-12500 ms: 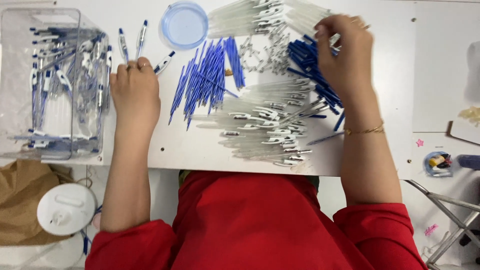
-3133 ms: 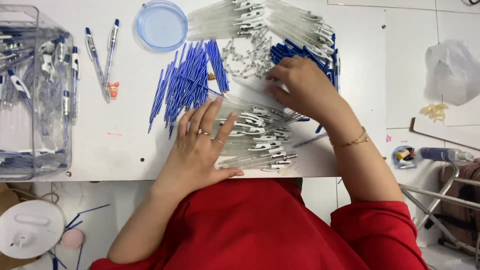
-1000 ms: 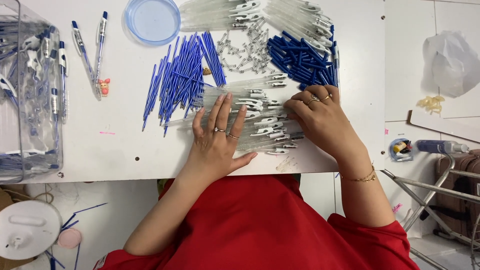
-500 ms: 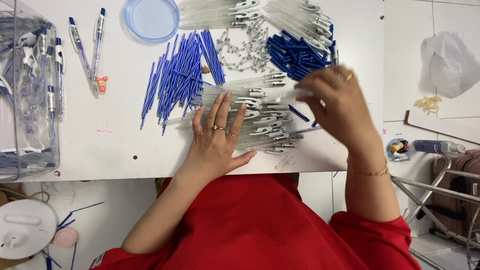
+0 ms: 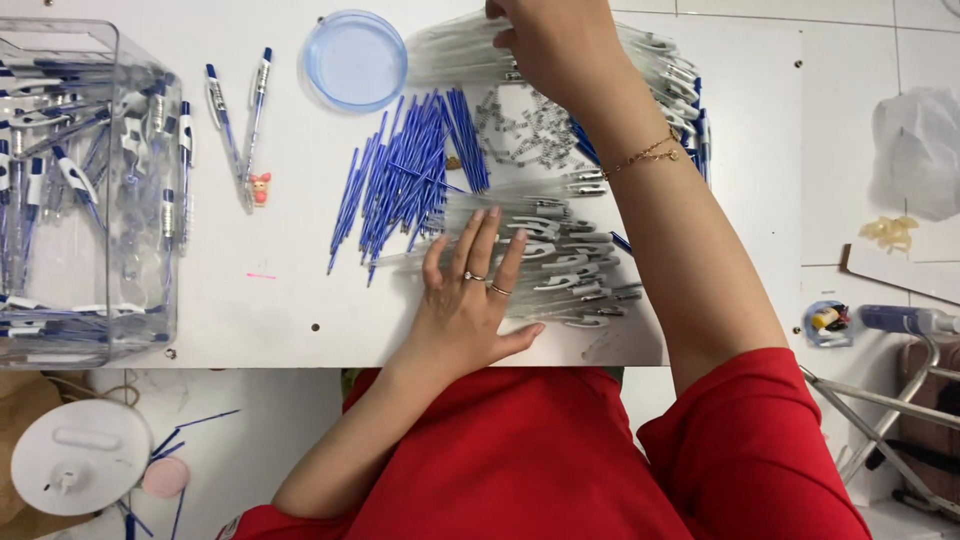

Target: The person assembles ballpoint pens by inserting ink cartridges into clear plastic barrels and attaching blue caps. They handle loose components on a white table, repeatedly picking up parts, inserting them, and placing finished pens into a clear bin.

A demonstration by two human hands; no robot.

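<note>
The left hand (image 5: pixel 468 310) lies flat and open on the clear pen tubes (image 5: pixel 560 262); the right hand (image 5: pixel 550 42) reaches the far tubes (image 5: pixel 450 55), grip unclear

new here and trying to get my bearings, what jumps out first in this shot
The fan of blue pen refills spread mid-table catches the eye first, with the left hand pressed flat on a pile of clear pen barrels just right of it. The right hand reaches to the far edge over another barrel stack, beside a round blue lid. At far left, a clear box holds finished pens.
</note>
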